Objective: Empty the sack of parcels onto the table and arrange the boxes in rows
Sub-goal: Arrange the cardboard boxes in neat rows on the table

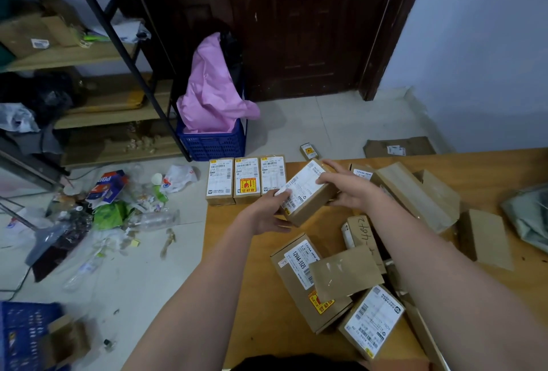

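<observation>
Both hands are holding one cardboard box [308, 192] just above the table [237, 252], label side up. The left hand [268, 216] is cupping its near left corner with the thumb pressed on the label, and the right hand [347, 189] is clamping the far right end, fingers wrapped over the top edge. The box is sitting skewed, its long side angled away from the row, so it probably needs turning before it can go down squarely.

Three boxes [246, 180] are already standing side by side along the table's far left edge, labels facing up and touching one another. The held box is hanging just right of that row, which suggests it is being lined up as the fourth.

The remaining boxes [350, 281] are lying in a loose heap across the near and right part of the table, some overlapping, some face down, still waiting to be sorted. At the far right edge a crumpled greyish sack [527, 216] is lying flat; it looks emptied, though its inside is not showing.

On the floor beyond, a blue crate [212, 145] is holding a pink plastic bag [213, 85].
</observation>
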